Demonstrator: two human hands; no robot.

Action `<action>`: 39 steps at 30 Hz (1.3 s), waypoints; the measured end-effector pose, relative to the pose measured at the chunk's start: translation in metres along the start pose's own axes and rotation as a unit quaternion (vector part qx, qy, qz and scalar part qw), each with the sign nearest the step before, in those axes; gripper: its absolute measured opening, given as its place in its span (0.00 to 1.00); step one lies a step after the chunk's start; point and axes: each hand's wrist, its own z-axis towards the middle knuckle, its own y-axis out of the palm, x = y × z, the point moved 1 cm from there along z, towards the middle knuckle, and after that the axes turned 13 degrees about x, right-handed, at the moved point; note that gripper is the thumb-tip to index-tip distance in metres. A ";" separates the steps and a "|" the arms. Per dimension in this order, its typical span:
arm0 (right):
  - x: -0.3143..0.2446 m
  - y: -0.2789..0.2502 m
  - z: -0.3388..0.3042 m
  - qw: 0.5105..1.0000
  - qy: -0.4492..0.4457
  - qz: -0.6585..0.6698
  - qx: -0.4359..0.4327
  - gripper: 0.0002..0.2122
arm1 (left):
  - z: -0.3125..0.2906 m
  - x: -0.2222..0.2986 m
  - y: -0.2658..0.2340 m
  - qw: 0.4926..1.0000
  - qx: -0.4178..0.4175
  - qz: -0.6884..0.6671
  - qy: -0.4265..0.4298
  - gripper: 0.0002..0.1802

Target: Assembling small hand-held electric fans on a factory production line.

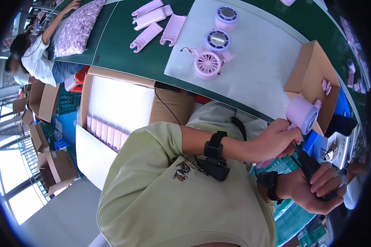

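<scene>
My left hand (274,142) is closed around the lower part of a pink handheld fan (299,112), its round head raised beside a cardboard box. In my right hand (311,193) is a black electric screwdriver (306,161), the fingers wrapped round its body. The screwdriver's front end points up toward the underside of the fan, near my left fingers; its tip is hidden, so contact cannot be told. On the grey mat lie a fan head with an open pink grille (207,65) and loose wires, a fan head with a silver centre (217,40), and another fan head (226,17).
Several pink handle shells (148,35) lie on the green table (123,49). The open cardboard box (311,74) holds small pink pieces at the mat's right. Left of me stands a carton (121,99) with a row of pink parts. Another person (41,57) works by a bag of pink pieces (78,31).
</scene>
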 end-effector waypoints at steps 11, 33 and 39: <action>0.005 0.009 0.004 0.998 -0.034 -0.043 0.013 0.12 | -0.002 0.016 -0.004 0.999 -0.044 0.016 -0.009 0.12; -0.026 -0.066 0.037 0.925 -0.041 -0.314 0.208 0.11 | 0.238 0.296 -0.058 0.715 0.195 0.622 0.253 0.29; -0.029 -0.092 0.059 0.900 -0.019 -0.384 0.206 0.14 | 0.115 0.298 -0.048 0.789 0.039 0.546 0.279 0.28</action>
